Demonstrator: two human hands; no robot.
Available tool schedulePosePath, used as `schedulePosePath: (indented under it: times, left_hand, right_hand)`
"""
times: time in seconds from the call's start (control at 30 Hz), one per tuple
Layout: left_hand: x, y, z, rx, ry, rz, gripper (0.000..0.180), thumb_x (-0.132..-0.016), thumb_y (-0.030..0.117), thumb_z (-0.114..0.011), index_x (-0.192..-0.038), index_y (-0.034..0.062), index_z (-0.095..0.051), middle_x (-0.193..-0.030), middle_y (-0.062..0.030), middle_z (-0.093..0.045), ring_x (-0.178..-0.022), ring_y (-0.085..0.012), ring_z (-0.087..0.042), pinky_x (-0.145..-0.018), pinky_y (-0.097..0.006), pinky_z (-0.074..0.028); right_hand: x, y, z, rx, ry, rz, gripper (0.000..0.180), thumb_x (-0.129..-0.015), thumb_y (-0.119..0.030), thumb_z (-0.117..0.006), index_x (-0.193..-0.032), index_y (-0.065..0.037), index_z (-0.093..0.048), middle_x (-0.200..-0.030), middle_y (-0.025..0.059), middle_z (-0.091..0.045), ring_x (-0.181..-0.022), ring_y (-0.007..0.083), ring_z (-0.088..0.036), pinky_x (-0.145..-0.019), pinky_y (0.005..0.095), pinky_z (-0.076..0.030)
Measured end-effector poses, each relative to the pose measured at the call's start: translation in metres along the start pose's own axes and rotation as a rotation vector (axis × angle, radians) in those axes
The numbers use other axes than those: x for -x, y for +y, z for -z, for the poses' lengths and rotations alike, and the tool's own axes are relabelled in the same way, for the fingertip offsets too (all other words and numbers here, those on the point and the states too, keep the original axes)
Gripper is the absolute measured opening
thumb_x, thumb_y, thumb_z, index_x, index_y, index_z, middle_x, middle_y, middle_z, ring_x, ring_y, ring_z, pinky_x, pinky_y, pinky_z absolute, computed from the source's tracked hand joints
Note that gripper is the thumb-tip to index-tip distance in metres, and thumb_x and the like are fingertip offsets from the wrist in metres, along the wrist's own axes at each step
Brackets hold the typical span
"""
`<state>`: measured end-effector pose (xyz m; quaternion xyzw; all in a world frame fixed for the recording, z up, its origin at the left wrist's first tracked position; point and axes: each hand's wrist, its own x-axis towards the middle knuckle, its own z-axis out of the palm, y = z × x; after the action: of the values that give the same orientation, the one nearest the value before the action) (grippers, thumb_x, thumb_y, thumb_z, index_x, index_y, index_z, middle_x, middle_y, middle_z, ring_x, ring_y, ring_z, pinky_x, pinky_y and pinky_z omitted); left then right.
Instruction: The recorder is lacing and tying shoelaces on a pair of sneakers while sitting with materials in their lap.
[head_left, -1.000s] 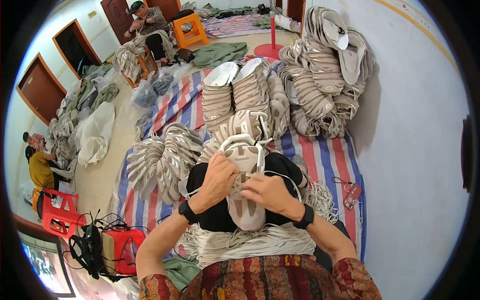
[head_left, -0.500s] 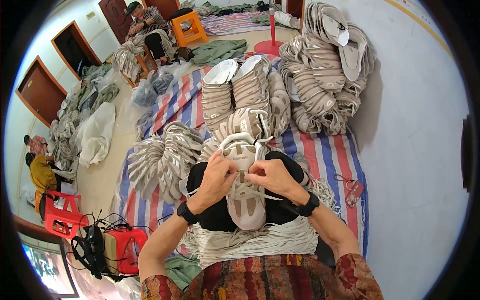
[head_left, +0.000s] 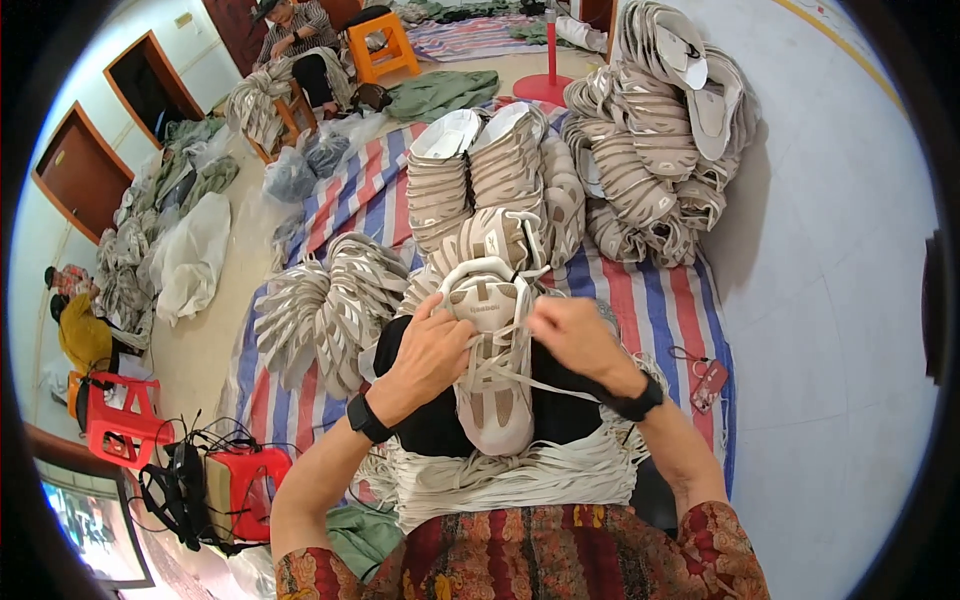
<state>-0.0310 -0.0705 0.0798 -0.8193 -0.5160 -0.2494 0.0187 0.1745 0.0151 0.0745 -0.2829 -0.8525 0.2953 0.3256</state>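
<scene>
A beige and white shoe upper (head_left: 492, 400) lies on my black-covered lap, toe toward me. My left hand (head_left: 432, 352) grips its left side near the tongue. My right hand (head_left: 577, 338) pinches a white lace (head_left: 560, 386) that runs from the upper's eyelets out to the right. A thick bundle of white laces (head_left: 500, 478) lies across my knees under the shoe. Both wrists wear black bands.
Stacks of the same beige uppers sit ahead (head_left: 480, 180), to the left (head_left: 320, 305) and against the wall at right (head_left: 655, 150), on a striped tarp (head_left: 660, 300). Red stools (head_left: 120, 425) stand lower left. Another person (head_left: 295, 40) sits far back; one more at left (head_left: 75, 325).
My right hand has pulled the lace outward to the right, drawing it taut across the upper. My left hand has shifted slightly on the shoe's side.
</scene>
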Motion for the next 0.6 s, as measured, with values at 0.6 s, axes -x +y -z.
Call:
schedulePosePath:
  times: [0.6]
  left_hand:
    - [-0.005, 0.005, 0.001, 0.197, -0.119, 0.292, 0.007, -0.065, 0.009, -0.058, -0.066, 0.0062, -0.052, -0.064, -0.0056, -0.051, -0.072, -0.0232, -0.053, -0.102, -0.044, -0.022]
  right_hand:
    - [0.003, -0.017, -0.028, -0.117, -0.014, -0.203, 0.025, -0.074, -0.027, -0.063, -0.077, -0.003, -0.058, -0.063, 0.0115, -0.056, -0.059, 0.0276, -0.056, -0.054, 0.0374, -0.043]
